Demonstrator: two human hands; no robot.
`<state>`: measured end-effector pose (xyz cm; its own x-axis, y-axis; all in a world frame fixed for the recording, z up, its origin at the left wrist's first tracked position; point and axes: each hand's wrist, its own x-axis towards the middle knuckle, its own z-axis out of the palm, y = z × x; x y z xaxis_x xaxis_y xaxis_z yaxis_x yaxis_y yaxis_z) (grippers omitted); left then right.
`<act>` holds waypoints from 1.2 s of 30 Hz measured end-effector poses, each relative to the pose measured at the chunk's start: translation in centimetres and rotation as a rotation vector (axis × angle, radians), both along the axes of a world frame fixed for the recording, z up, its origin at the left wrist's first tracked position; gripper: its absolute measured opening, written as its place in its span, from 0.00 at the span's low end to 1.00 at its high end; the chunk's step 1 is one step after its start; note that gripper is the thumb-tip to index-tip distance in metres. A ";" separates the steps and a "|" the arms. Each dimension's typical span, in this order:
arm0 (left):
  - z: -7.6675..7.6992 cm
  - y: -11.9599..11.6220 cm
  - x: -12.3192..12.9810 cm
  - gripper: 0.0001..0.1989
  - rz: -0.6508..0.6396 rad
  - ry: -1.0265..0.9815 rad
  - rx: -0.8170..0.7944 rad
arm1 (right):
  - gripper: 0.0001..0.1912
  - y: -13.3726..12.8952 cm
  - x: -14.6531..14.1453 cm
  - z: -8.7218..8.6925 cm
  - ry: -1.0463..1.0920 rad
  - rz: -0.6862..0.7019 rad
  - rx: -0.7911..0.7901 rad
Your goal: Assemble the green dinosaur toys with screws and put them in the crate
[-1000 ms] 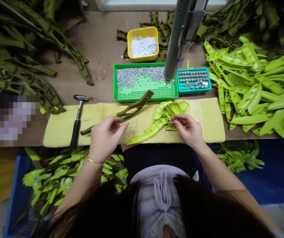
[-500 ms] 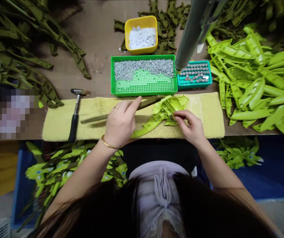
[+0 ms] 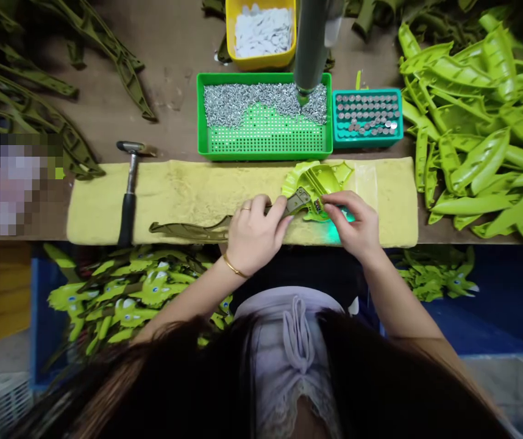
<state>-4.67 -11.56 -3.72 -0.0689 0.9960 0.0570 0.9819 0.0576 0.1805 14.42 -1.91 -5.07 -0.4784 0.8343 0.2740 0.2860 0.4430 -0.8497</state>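
Observation:
My left hand is closed around a long, curved olive-green plastic strip, whose squared end lies over a lime-green plastic shell. The shell rests hollow side up on a yellow cloth pad. Thumb and fingertips of my right hand pinch at the shell's lower right, beside a small dark part set in it. Whether the fingertips grip that part or the shell's edge is hard to make out. A green glow shows on the cloth under the right fingers.
Behind the pad stand a green tray of small screws, a teal box of round metal pieces and a yellow bin of white pieces. A power screwdriver hangs above. A hammer lies left; lime-green shells are heaped right.
My left hand has moved right and brought the olive strip's end over the shell. A green light now shows near my right fingers. The view has shifted, and the hanging screwdriver appears further left.

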 end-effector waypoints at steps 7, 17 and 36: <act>-2.0 -0.1 0.3 0.22 0.042 -0.076 0.095 | 0.06 -0.5 0.2 -0.6 -0.003 -0.004 0.046; -1.5 0.5 0.2 0.23 0.044 -0.086 0.106 | 0.15 4.5 -0.3 -0.3 -0.456 0.124 0.298; 0.0 2.2 -4.2 0.22 -0.245 -0.116 -0.016 | 0.15 4.4 -2.9 0.2 -0.515 0.269 0.180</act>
<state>-8.87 -9.32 -3.73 0.1690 0.9845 0.0465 0.9398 -0.1752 0.2936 11.54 2.53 -4.88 -0.7744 0.6279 0.0774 0.4982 0.6807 -0.5370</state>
